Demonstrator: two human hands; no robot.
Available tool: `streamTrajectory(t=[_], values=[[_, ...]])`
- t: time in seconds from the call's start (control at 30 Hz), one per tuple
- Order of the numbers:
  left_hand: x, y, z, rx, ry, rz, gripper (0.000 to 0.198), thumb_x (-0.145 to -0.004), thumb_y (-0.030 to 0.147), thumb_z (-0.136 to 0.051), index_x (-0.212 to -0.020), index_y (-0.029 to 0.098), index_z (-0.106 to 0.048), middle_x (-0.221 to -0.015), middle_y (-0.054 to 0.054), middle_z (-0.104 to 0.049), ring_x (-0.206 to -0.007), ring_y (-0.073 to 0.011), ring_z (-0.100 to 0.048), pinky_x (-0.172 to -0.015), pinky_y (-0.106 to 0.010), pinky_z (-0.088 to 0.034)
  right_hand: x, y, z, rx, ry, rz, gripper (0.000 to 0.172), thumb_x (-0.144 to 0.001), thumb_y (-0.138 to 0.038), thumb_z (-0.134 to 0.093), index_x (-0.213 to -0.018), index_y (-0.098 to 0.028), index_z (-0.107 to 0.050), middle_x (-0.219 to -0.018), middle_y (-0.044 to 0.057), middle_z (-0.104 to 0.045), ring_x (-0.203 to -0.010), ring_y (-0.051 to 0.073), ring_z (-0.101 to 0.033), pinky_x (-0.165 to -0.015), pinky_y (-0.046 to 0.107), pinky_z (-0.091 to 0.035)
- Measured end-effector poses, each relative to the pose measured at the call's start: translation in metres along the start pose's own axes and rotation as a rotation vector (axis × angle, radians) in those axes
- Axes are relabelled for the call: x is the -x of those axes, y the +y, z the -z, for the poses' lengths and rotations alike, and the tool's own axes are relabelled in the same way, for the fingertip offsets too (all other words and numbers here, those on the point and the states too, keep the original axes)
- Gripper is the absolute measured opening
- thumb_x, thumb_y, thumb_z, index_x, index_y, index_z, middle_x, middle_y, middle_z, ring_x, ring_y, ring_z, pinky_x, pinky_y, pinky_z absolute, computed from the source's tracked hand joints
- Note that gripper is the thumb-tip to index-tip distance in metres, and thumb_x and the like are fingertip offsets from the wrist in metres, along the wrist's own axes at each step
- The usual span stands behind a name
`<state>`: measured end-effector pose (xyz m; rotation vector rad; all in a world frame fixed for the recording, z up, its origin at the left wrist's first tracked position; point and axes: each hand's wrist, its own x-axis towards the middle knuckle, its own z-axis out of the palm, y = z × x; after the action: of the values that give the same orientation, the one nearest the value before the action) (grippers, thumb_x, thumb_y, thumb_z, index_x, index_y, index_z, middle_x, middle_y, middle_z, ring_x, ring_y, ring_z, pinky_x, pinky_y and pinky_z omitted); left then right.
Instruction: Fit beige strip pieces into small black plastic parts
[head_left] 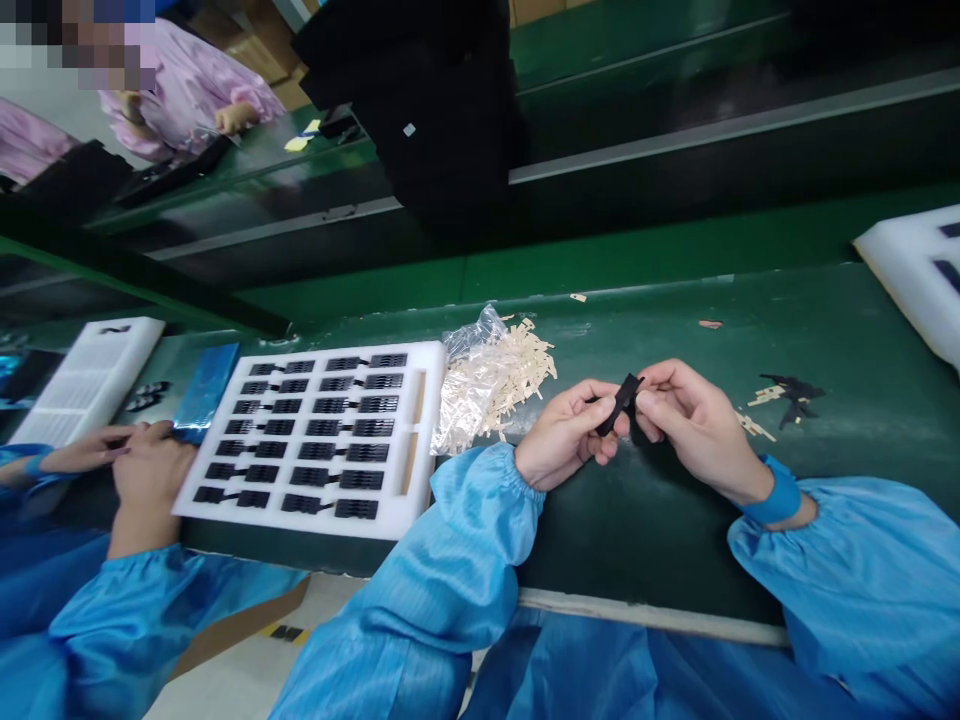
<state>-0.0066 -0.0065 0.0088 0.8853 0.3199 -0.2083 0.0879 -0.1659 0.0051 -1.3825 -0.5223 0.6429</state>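
A small black part [619,404] is pinched between the thumb and fingers of my left hand [574,430], over the green table [630,540]. My right hand [686,415] is closed at the right end of the same part, thumb and fingertips pressed on it. Left of my hands lies a heap of small cream-coloured pieces [525,370], partly under a clear plastic bag [469,395]. To the right of my right hand are a few loose black pieces [799,398] and some cream pieces [757,425].
A white foam tray [416,480] with rows of black parts stands at the left. Beyond it are a co-worker's hands [150,465], a blue packet [206,390] and another foam tray [90,380]. More white foam [900,270] is at the far right. A person in pink [195,80] works across.
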Motion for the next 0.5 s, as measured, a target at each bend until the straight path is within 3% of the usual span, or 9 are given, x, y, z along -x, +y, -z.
streamTrajectory(t=[0.3, 0.5], values=[[0.0000, 0.0018, -0.0010, 0.035, -0.012, 0.000, 0.041, -0.086, 0.044, -0.080, -0.105, 0.015, -0.057, -0.074, 0.002, -0.063, -0.049, -0.0044, -0.054, -0.044, -0.015, -0.040, 0.0008, -0.0009, -0.0019, 0.068, 0.001, 0.005, 0.029, -0.092, -0.046, -0.074, -0.097, -0.021, -0.061, -0.073, 0.000, -0.064, -0.058, 0.011, -0.055, -0.055, 0.024, -0.047], [-0.0003, 0.0029, -0.0003, 0.015, 0.004, -0.018, 0.042, -0.085, 0.043, -0.080, -0.106, 0.015, -0.058, -0.074, 0.002, -0.064, -0.047, -0.0040, -0.053, -0.042, -0.015, -0.038, -0.0020, -0.0051, 0.0026, 0.140, 0.199, 0.121, 0.030, -0.089, -0.048, -0.075, -0.093, -0.021, -0.063, -0.069, -0.002, -0.058, -0.054, 0.011, -0.050, -0.052, 0.025, -0.043]])
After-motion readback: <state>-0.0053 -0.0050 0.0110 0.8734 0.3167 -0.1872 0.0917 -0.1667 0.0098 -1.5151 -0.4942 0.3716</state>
